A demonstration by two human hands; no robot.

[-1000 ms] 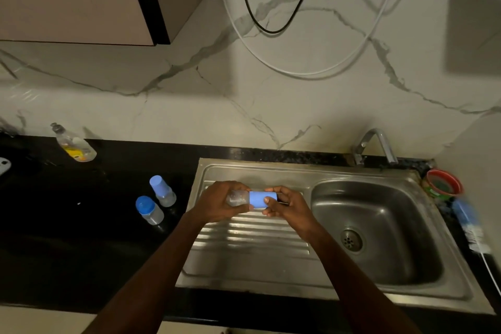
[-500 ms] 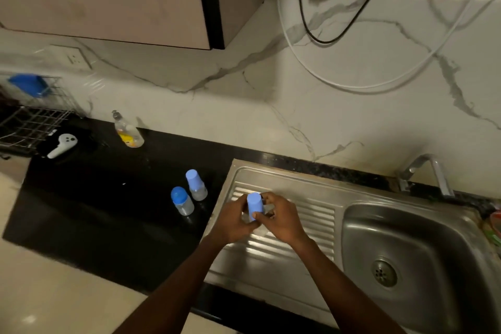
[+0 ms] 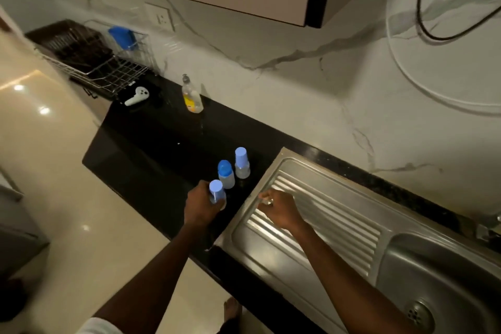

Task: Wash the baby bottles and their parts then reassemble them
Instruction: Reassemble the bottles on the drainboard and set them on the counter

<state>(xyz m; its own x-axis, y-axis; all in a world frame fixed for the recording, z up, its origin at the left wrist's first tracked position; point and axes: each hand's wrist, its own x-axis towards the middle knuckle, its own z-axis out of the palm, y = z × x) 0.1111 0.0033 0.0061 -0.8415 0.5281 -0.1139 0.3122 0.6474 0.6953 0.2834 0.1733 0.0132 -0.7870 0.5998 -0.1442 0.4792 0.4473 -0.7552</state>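
Note:
My left hand (image 3: 202, 205) grips a small clear baby bottle with a blue cap (image 3: 216, 192), upright on the black counter (image 3: 151, 154) just left of the sink's edge. Two more capped baby bottles stand right behind it: one with a rounded blue cap (image 3: 225, 173) and one with a taller pale blue cap (image 3: 241, 163). My right hand (image 3: 279, 209) hovers over the steel drainboard (image 3: 325, 214), fingers loosely curled and holding nothing.
A dish soap bottle (image 3: 192, 96) stands by the marble wall. A white controller (image 3: 137, 96) lies near a wire dish rack (image 3: 92, 59) at the far left. The sink basin with its drain (image 3: 418, 314) is at the lower right.
Both hands held the bottle over the drainboard before. Now my left hand alone has carried it left onto the counter beside the other two bottles, and my right hand has let go.

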